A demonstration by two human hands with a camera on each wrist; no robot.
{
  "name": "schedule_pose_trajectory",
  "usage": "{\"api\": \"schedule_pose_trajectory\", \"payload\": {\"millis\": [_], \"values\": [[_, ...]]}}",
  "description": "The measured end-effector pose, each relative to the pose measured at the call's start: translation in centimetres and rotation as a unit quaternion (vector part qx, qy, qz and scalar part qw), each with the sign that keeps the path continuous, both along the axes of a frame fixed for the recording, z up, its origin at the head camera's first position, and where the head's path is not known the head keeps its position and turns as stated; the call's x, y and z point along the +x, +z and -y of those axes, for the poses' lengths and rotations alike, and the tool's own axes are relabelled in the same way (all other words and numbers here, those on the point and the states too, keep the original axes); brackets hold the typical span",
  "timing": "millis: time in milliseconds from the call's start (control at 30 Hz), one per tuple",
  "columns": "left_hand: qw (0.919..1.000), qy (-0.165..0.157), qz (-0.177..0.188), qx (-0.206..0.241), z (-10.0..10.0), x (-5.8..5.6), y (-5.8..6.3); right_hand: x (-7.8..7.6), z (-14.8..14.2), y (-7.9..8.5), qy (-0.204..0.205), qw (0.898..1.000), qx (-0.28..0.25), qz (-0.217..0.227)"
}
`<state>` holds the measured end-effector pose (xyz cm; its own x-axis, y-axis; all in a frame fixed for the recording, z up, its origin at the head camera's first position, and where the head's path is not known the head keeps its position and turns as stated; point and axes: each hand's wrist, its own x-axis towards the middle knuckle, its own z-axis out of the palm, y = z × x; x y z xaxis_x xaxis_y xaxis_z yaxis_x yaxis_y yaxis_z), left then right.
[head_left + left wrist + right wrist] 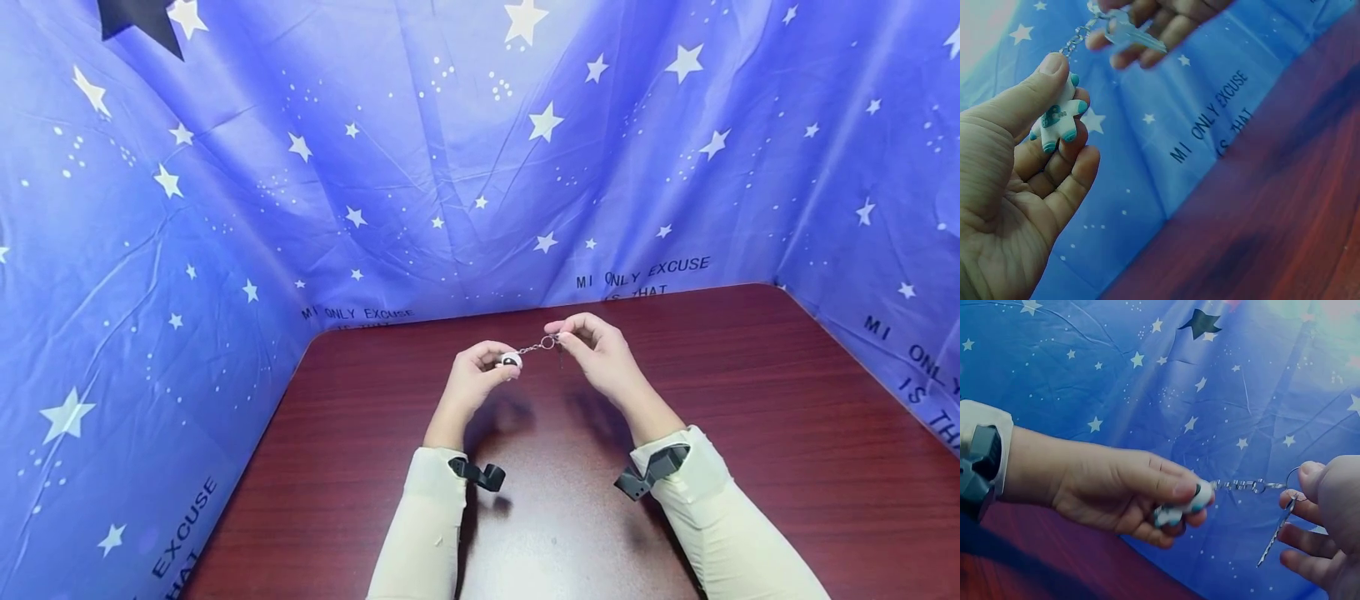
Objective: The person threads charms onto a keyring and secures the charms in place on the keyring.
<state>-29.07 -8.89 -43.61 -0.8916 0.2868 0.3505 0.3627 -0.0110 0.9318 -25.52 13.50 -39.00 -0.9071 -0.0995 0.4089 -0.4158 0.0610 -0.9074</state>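
Note:
My left hand [471,379] pinches a small white figurine keychain [1060,119] with teal paws between thumb and fingers. A short metal chain [1241,485] runs from the figurine to a split key ring [548,342]. Thumb and fingertips of my right hand [600,350] pinch that ring. From the ring hangs a silver key [1138,37], its toothed blade pointing down below the right fingers in the right wrist view. Between the two hands the chain is stretched nearly straight, above the table.
A dark red wood-grain table [360,433] lies beneath both hands. Blue curtains [420,167] printed with white stars and lettering stand behind it and along both sides. Each sleeve cuff carries a black camera mount [652,472].

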Motion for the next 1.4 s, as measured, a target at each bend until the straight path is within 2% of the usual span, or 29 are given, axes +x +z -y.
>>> {"api": "schedule_pose_trajectory", "payload": {"millis": [100,300,533,800,967,1200,1400], "values": [[1.0000,0.004,0.001,0.005,0.1,0.3,0.7,-0.9,-0.1,-1.2,0.041,0.998,-0.035,0.030],[0.9999,0.006,-0.006,0.009,0.2,0.7,1.8,-1.2,0.0,-2.1,0.118,0.985,-0.099,0.083],[0.9995,0.007,-0.027,0.013,0.3,1.0,2.7,-1.3,0.2,-2.7,0.171,0.968,-0.145,0.114],[0.9995,0.016,-0.028,0.004,0.6,1.3,3.4,-1.3,0.4,-3.1,0.177,0.964,-0.149,0.128],[0.9993,0.027,-0.023,-0.005,1.0,1.4,3.6,-1.4,0.3,-3.3,0.169,0.969,-0.129,0.124],[0.9993,0.035,-0.001,-0.009,1.4,1.0,3.4,-1.5,-0.2,-3.0,0.115,0.989,-0.033,0.087],[0.9982,0.032,0.006,-0.050,1.5,0.5,3.4,-1.7,-0.8,-2.6,0.081,0.994,0.026,0.062]]}}
